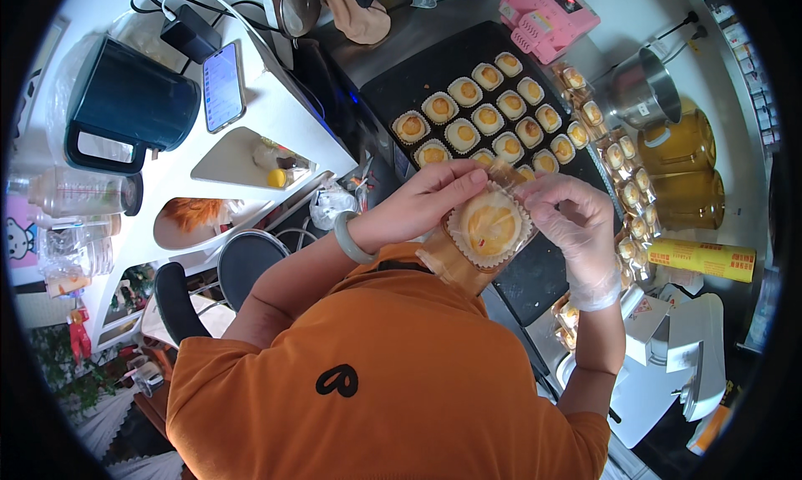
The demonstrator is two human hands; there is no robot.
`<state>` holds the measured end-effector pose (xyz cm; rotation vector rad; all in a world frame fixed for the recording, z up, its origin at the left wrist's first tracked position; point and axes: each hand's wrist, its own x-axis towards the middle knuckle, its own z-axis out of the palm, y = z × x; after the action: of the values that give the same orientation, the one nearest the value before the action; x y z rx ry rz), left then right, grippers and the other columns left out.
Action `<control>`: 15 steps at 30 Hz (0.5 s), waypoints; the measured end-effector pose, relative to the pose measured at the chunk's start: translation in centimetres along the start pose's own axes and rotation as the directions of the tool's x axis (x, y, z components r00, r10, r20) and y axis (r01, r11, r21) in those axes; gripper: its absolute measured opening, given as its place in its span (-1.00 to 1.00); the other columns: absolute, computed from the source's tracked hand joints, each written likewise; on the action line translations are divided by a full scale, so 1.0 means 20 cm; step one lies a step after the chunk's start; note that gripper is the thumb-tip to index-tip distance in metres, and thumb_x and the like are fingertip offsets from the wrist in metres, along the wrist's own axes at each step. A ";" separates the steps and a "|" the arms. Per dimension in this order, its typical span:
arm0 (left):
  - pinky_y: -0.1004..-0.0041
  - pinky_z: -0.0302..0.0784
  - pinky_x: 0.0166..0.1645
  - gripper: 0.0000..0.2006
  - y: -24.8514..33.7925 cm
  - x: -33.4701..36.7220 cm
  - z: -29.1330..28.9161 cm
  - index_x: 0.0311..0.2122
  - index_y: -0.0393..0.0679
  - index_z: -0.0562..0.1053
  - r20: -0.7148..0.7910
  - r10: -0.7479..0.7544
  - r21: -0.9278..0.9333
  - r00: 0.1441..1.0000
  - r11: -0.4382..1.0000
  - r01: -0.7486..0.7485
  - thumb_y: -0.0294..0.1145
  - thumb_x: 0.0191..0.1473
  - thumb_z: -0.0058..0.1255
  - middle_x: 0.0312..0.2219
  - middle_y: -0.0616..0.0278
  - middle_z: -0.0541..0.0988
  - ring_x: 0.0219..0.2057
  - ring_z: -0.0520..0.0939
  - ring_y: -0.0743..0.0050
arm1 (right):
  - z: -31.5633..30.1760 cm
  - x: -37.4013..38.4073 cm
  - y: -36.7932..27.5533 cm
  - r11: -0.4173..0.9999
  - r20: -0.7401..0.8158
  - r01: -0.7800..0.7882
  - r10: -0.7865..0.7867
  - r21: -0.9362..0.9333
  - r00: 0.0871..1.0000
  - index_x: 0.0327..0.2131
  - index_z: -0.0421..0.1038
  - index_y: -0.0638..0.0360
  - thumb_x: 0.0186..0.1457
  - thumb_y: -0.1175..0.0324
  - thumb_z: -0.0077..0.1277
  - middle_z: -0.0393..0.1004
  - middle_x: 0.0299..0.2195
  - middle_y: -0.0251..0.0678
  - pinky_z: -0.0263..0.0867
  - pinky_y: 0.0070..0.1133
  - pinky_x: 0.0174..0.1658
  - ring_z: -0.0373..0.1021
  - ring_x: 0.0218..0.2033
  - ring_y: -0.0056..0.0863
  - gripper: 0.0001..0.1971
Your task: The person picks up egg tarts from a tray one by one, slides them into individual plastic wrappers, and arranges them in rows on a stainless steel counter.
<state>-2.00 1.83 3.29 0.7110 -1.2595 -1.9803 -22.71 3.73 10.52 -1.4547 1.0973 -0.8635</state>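
My left hand (422, 200), bare with a pale green bangle on the wrist, and my right hand (576, 221), in a thin clear glove, hold a clear plastic bag (455, 259) between them. Inside the bag sits a round golden pastry (489, 225) in a white fluted paper cup. My left fingers pinch the bag's top edge, while my right fingers grip its right side. Just beyond my hands lies a black baking tray (418, 71) with several more pastries (472, 116) of the same kind in rows.
Bagged pastries (622, 158) line the tray's right edge. Behind it are a pink device (547, 12), a steel pot (647, 87) and yellow jars (681, 146). A yellow roll box (702, 259) and white machine (677, 355) are at right. A white shelf holds a dark jug (125, 104) and phone (223, 86).
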 end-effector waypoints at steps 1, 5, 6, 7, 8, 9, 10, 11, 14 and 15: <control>0.66 0.35 -0.18 -0.61 0.00 0.00 0.01 -0.03 -0.35 0.29 -0.040 0.081 0.018 0.996 0.997 -0.080 -0.21 0.21 -0.25 -0.33 0.36 0.45 -0.28 0.40 0.76 | 0.00 0.01 -0.03 0.999 -0.015 -0.035 0.035 -0.002 0.999 -0.50 0.37 0.24 -0.06 0.57 0.05 0.49 -0.38 -0.28 0.23 -0.52 -0.10 0.40 -0.28 -0.49 -0.94; 0.62 0.33 -0.17 -0.64 0.07 0.01 0.06 -0.04 -0.39 0.30 -0.106 0.362 0.154 0.926 0.926 -0.345 -0.28 0.20 -0.23 -0.33 0.27 0.46 -0.29 0.40 0.68 | -0.04 0.04 -0.15 0.810 0.131 0.370 -0.350 -0.455 0.928 -0.55 0.37 0.18 -0.11 0.54 0.05 0.50 -0.44 -0.34 0.17 -0.43 -0.03 0.42 -0.35 -0.43 -0.93; 0.61 0.33 -0.16 -0.63 0.10 0.02 0.06 -0.03 -0.39 0.29 -0.100 0.424 0.201 0.900 0.895 -0.399 -0.29 0.20 -0.24 -0.32 0.26 0.46 -0.28 0.40 0.67 | -0.04 0.07 -0.16 0.776 0.123 0.395 -0.387 -0.492 0.914 -0.56 0.37 0.17 -0.13 0.54 0.05 0.50 -0.45 -0.35 0.16 -0.41 -0.02 0.43 -0.36 -0.41 -0.93; 0.61 0.33 -0.14 -0.63 0.12 0.03 0.06 -0.02 -0.39 0.28 -0.092 0.483 0.248 0.871 0.858 -0.450 -0.29 0.20 -0.24 -0.30 0.25 0.46 -0.26 0.41 0.66 | -0.04 0.08 -0.18 0.739 0.116 0.417 -0.424 -0.529 0.898 -0.57 0.37 0.15 -0.14 0.53 0.05 0.50 -0.46 -0.36 0.15 -0.39 0.00 0.43 -0.37 -0.40 -0.93; 0.58 0.33 -0.11 -0.63 0.11 0.05 0.05 0.01 -0.38 0.26 -0.080 0.539 0.263 0.838 0.823 -0.504 -0.32 0.19 -0.23 -0.27 0.22 0.46 -0.23 0.42 0.64 | -0.04 0.07 -0.23 0.718 0.148 0.435 -0.428 -0.543 0.891 -0.58 0.36 0.15 -0.15 0.53 0.04 0.50 -0.45 -0.36 0.16 -0.39 -0.01 0.43 -0.38 -0.39 -0.93; 0.58 0.33 -0.11 -0.64 0.11 0.05 0.06 0.01 -0.37 0.26 -0.071 0.563 0.217 0.823 0.814 -0.539 -0.33 0.19 -0.22 -0.27 0.22 0.46 -0.23 0.42 0.63 | -0.03 0.07 -0.24 0.704 0.162 0.445 -0.433 -0.554 0.887 -0.58 0.36 0.15 -0.15 0.53 0.04 0.50 -0.46 -0.36 0.16 -0.39 -0.01 0.43 -0.38 -0.40 -0.93; 0.58 0.34 -0.11 -0.64 0.12 0.05 0.07 0.01 -0.36 0.27 -0.063 0.587 0.170 0.807 0.803 -0.571 -0.34 0.18 -0.20 -0.26 0.22 0.47 -0.23 0.43 0.62 | -0.02 0.08 -0.25 0.689 0.176 0.455 -0.437 -0.564 0.882 -0.58 0.36 0.15 -0.15 0.53 0.03 0.50 -0.46 -0.37 0.16 -0.39 -0.01 0.43 -0.38 -0.40 -0.93; 0.58 0.34 -0.12 -0.64 0.13 0.05 0.07 0.00 -0.36 0.27 -0.073 0.577 0.158 0.813 0.812 -0.562 -0.34 0.18 -0.19 -0.27 0.22 0.47 -0.24 0.43 0.62 | -0.02 0.08 -0.25 0.675 0.191 0.465 -0.441 -0.573 0.877 -0.58 0.35 0.15 -0.15 0.53 0.03 0.49 -0.46 -0.37 0.16 -0.38 -0.01 0.43 -0.38 -0.40 -0.93; 0.59 0.36 -0.15 -0.68 0.12 0.04 0.07 -0.03 -0.34 0.29 -0.127 0.470 0.181 0.873 0.877 -0.446 -0.36 0.17 -0.16 -0.30 0.24 0.47 -0.28 0.45 0.64 | -0.03 0.10 -0.22 0.716 0.199 0.443 -0.402 -0.540 0.894 -0.58 0.35 0.13 -0.12 0.50 0.02 0.49 -0.48 -0.39 0.12 -0.38 0.01 0.42 -0.38 -0.40 -0.93; 0.60 0.37 -0.17 -0.70 0.12 0.03 0.08 -0.05 -0.34 0.30 -0.148 0.446 0.152 0.883 0.892 -0.425 -0.36 0.17 -0.16 -0.31 0.25 0.48 -0.29 0.45 0.65 | -0.03 0.10 -0.22 0.730 0.213 0.438 -0.385 -0.525 0.898 -0.59 0.35 0.12 -0.11 0.49 0.02 0.48 -0.48 -0.39 0.11 -0.38 0.02 0.42 -0.38 -0.39 -0.92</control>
<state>-2.97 1.46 6.00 0.5814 -1.2987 -1.4538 -21.91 1.72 14.87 -2.2828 1.0171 -0.7930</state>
